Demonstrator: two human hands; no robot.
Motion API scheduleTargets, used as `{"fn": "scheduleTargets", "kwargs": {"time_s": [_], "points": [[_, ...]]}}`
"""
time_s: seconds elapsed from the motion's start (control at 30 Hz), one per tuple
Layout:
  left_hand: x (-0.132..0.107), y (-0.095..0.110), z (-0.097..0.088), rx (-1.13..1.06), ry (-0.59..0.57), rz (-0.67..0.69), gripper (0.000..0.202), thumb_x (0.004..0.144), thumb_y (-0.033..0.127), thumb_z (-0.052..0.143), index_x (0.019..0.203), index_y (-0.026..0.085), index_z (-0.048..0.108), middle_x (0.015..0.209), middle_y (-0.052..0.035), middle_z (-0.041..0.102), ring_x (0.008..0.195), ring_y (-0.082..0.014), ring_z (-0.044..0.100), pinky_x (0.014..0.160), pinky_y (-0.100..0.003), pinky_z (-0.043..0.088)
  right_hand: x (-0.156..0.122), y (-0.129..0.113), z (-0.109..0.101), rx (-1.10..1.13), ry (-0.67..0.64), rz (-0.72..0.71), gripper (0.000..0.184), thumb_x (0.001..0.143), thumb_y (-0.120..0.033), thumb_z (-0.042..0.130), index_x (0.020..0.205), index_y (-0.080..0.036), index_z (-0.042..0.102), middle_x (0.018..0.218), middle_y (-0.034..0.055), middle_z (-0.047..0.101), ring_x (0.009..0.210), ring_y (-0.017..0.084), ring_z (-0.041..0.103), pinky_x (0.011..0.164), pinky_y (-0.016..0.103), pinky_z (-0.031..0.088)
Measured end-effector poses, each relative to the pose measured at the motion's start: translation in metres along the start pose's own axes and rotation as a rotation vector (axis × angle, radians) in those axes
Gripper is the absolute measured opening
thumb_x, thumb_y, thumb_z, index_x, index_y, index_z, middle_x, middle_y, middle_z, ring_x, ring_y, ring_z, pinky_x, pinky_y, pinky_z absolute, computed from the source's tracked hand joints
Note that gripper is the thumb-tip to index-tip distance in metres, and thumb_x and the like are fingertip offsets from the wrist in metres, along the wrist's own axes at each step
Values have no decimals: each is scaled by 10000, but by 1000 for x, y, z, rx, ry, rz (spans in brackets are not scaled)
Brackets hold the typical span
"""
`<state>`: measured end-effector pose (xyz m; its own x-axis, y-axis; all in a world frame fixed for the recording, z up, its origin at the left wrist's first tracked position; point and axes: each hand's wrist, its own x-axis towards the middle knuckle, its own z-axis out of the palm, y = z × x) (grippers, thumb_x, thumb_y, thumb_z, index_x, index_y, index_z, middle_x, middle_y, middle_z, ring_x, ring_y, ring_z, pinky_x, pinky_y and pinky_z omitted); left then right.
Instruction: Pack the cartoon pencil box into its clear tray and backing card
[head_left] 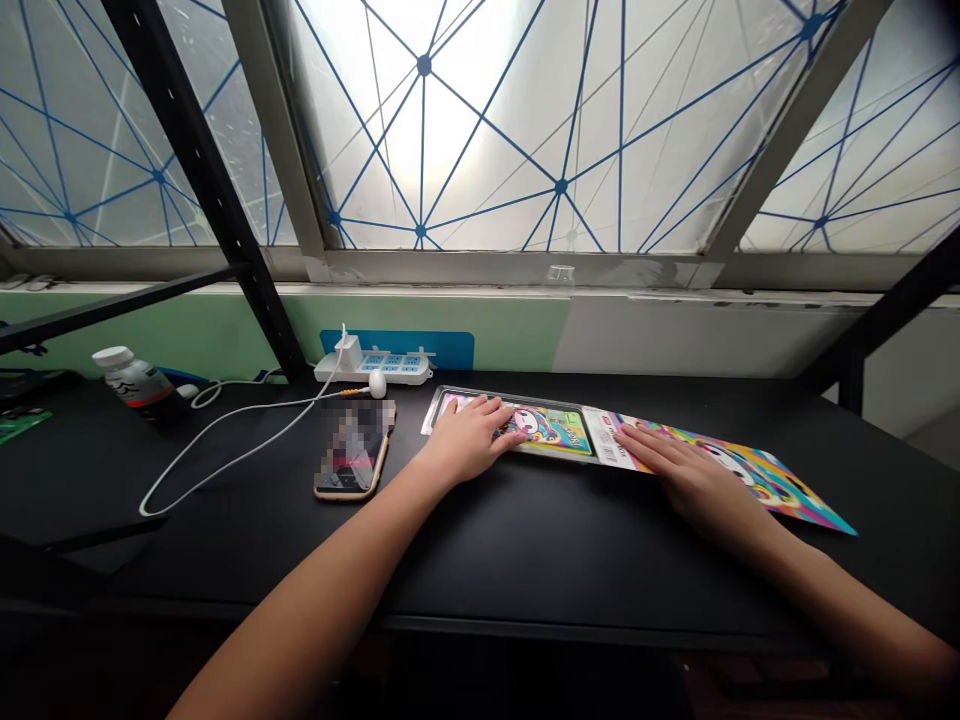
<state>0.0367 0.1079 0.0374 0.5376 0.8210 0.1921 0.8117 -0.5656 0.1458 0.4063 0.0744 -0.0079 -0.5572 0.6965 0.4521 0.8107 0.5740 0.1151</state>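
A colourful cartoon card sheet [757, 472] lies on the black table [525, 560], its left part under a clear plastic tray [555, 428]. My left hand [469, 438] rests flat on the left end of that tray, fingers stretched out. On the sheet's white barcode strip and coloured part lies my right hand [694, 478], flat as well, its fingers extended toward the tray. Neither hand grips anything.
A phone [354, 452] lies left of my left hand, with a white cable [225, 440] running to a power strip [379, 365] by the wall. A white-capped bottle [139, 385] lies at the far left. Black shelf posts stand at both sides.
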Motion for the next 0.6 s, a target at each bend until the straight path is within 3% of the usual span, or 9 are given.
{"fn": "scheduleTargets", "kwargs": {"time_s": [0.13, 0.27, 0.37, 0.47, 0.53, 0.6], "points": [[3, -4, 0, 10, -3, -52, 568, 1057, 605, 311, 1450, 266, 541, 1587, -99, 486, 1486, -341, 399, 1138, -577, 360, -12, -3, -17, -96, 117, 57, 769, 920, -33, 386, 1633, -295, 263, 1482, 114, 599, 1301, 330, 618, 1038, 556, 530], [7, -4, -5, 26, -19, -70, 528, 1066, 555, 309, 1418, 266, 576, 1572, -100, 504, 1460, -338, 432, 1115, -554, 387, -2, -53, -38, -71, 199, -33, 790, 911, -18, 390, 1642, -277, 237, 1485, 109, 594, 1305, 310, 616, 1070, 521, 511], [14, -4, -13, 35, -49, -63, 473, 1066, 501, 320, 1360, 298, 630, 1490, -75, 589, 1374, -315, 516, 1067, -515, 441, 6, -116, -44, 1, 104, -212, 741, 899, -12, 376, 1601, -249, 355, 1483, 92, 595, 1320, 288, 607, 1057, 508, 525], [21, -4, -20, 48, -74, -62, 448, 1029, 521, 403, 1305, 298, 676, 1366, -88, 664, 1261, -329, 580, 1006, -511, 488, 19, -175, -36, 82, -65, -362, 566, 940, -122, 458, 1502, -158, 515, 1471, 161, 591, 1322, 360, 594, 999, 551, 554], [23, -4, -22, 57, -60, -54, 444, 1004, 543, 460, 1260, 276, 706, 1281, -102, 691, 1202, -334, 599, 972, -490, 508, 37, -200, -24, 101, -133, -409, 513, 995, -280, 518, 1478, -106, 531, 1469, 219, 580, 1317, 407, 587, 989, 580, 551], [22, -6, -19, 62, -20, -44, 445, 1000, 551, 483, 1243, 259, 715, 1237, -106, 693, 1174, -329, 598, 962, -475, 508, 63, -209, -8, 117, -167, -381, 592, 1002, -449, 545, 1465, -81, 536, 1453, 245, 591, 1336, 418, 564, 1021, 567, 533]]}}
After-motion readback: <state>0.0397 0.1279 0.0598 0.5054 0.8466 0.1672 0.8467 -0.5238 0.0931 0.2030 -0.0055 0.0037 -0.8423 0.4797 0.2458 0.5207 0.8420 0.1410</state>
